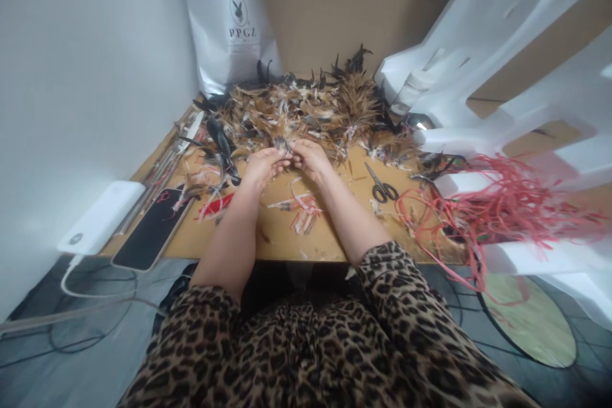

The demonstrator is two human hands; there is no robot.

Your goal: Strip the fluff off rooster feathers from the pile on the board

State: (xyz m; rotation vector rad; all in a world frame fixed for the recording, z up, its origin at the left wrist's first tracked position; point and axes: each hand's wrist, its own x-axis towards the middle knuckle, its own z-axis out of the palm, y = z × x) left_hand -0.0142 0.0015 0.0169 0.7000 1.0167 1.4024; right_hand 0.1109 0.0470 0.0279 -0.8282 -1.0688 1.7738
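Both my hands meet over the middle of the table, fingers pinched together at the base of a small brown and grey feather bunch [281,139]. My left hand [265,166] grips it from the left. From the other side my right hand [308,158] pinches the same bunch; its fingertips partly hide the base. Just behind lies a wide heap of brown feathers [258,105] with dark tips. Below my hands, pinkish-white strip scraps [303,209] lie on the wooden tabletop [282,245].
Black-handled scissors [382,188] lie to the right, beside a tangle of red strips [502,210]. On the left are a phone [148,229], a white power bank [102,217] with a cable, and thin sticks [155,172]. Black feathers [222,143] lie near my left hand.
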